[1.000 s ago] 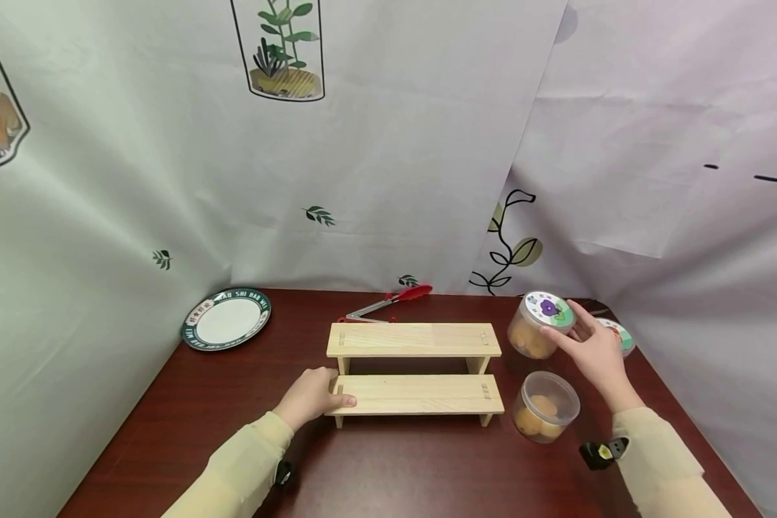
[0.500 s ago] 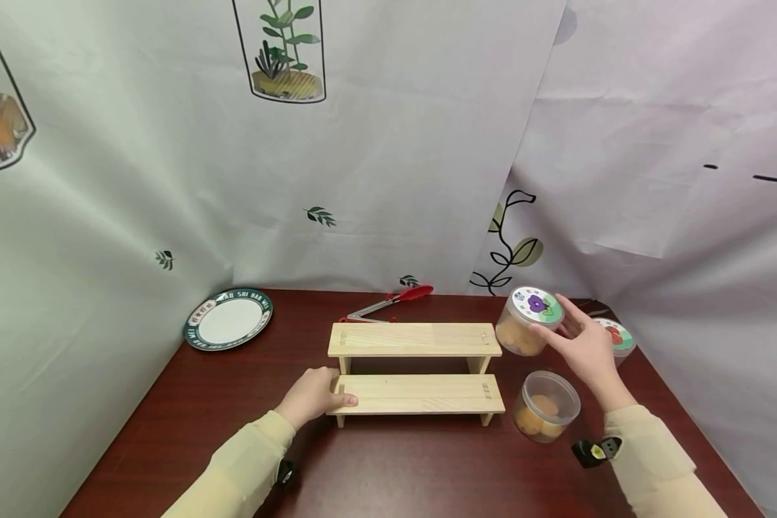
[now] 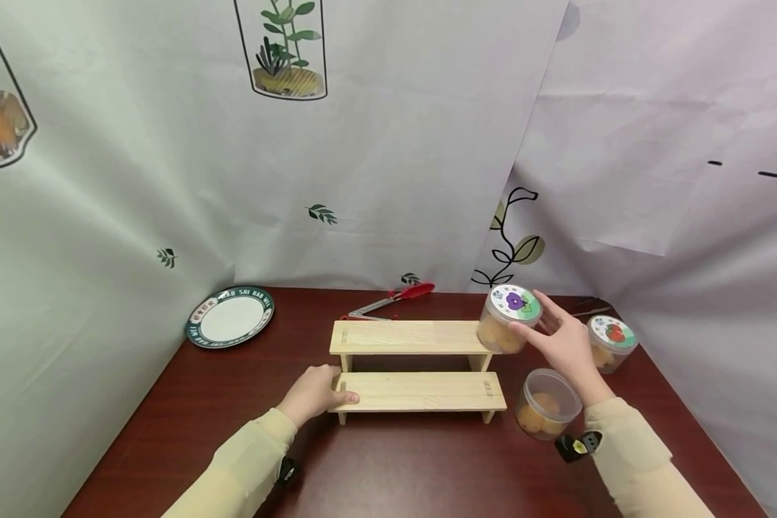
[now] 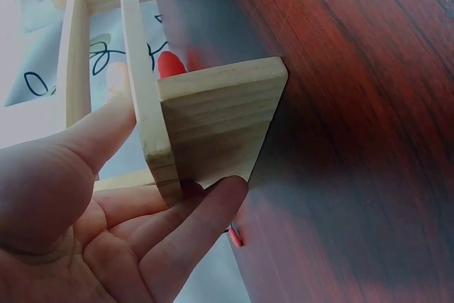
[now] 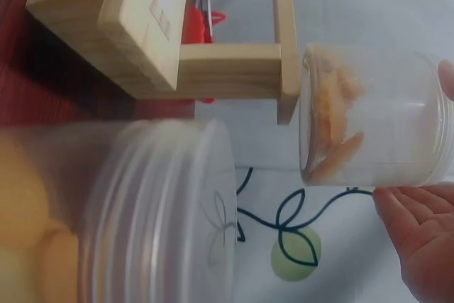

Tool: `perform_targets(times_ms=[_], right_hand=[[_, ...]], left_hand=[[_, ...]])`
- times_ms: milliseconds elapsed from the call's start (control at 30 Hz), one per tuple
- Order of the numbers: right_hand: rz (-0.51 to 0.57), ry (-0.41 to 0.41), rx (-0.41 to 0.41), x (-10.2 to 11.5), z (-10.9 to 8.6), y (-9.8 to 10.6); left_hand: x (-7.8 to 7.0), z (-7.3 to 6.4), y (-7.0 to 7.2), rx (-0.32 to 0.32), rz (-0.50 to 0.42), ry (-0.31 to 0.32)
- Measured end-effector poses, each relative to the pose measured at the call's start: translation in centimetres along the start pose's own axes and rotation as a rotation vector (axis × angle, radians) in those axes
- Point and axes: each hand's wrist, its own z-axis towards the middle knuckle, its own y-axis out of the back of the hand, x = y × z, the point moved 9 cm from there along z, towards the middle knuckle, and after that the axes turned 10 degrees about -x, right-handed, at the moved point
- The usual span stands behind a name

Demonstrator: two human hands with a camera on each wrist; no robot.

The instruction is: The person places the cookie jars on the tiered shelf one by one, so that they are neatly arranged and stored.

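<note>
A two-tier wooden rack [image 3: 421, 392] stands mid-table. At the left end of its lower board my left hand [image 3: 314, 394] grips the wood, thumb on top; in the left wrist view the fingers [image 4: 191, 235] lie against the rack's end. My right hand [image 3: 566, 349] holds a clear lidded jar [image 5: 383, 115] by its upper part, its lid printed with a purple flower. Cookies lie in the jar's bottom. It hangs at the upper board's right end, a small gap from the wood in the right wrist view. Below that hand stands a clear cookie jar [image 3: 547, 406], its lid not visible.
Another jar [image 3: 611, 338] with a red fruit on its lid stands at the right. Behind the rack lie red-tipped tongs [image 3: 395, 298]. A white plate with a green rim [image 3: 229, 320] sits at the back left. Printed cloth [image 3: 388, 144] walls in the table's back and sides.
My right hand has carried the flower-lidded jar leftward, from beside the rack to over the upper board's right end. The red-fruit jar is now less covered. My left hand keeps its grip.
</note>
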Motion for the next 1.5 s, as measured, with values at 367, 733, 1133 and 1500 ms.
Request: perform_targets(times_ms=[367,733,1133,1500], right_hand=[[0.037,0.032,0.006,1.7,-0.2,-2.4],[0.117,0.069,0.030,3.4,-0.3,-5.1],[0.149,0.072,0.069,5.3,-0.1,-8.2],[0.198,0.078,0.104,6.9,-0.7,-11.0]], left_hand=[[-0.1,-0.2,0.3,-0.008,0.001,-0.016],[-0.4,0.0,-0.2,-0.033,0.004,-0.061],[-0.4,-0.1,0.2,-0.023,0.010,-0.049],[-0.5,-0.1,0.1,-0.012,-0.008,-0.047]])
